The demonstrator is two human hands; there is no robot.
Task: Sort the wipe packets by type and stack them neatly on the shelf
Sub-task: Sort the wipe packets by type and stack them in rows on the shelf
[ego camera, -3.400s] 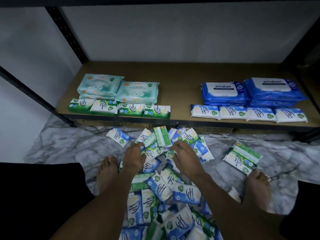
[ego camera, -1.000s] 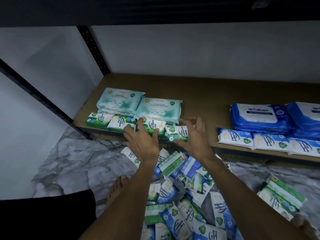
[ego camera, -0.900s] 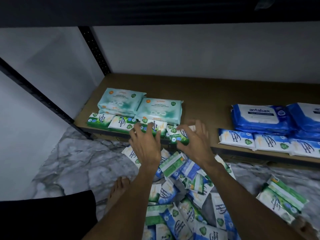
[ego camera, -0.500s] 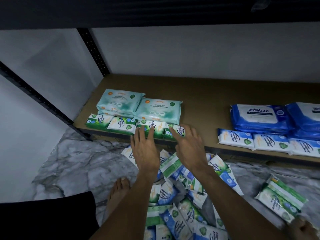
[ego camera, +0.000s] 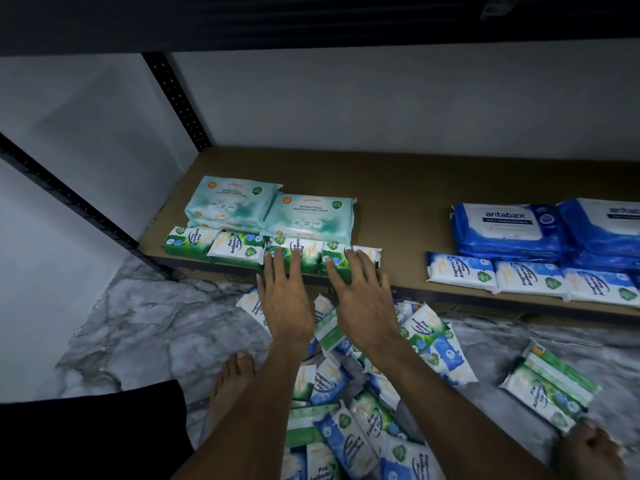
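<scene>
Packets (ego camera: 239,249) in green and white, marked Pine Antibacterial Wipes, lie in a row of four at the front edge of the shelf (ego camera: 398,202). We rest our left hand (ego camera: 285,303) and right hand (ego camera: 363,303) flat on the two right ones, fingers straight, grasping nothing. A second ago both hands gripped packets there.

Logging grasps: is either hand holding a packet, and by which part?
Nothing is held: left hand and right hand rest flat on small green pine wipe packets on the brown shelf.
</scene>
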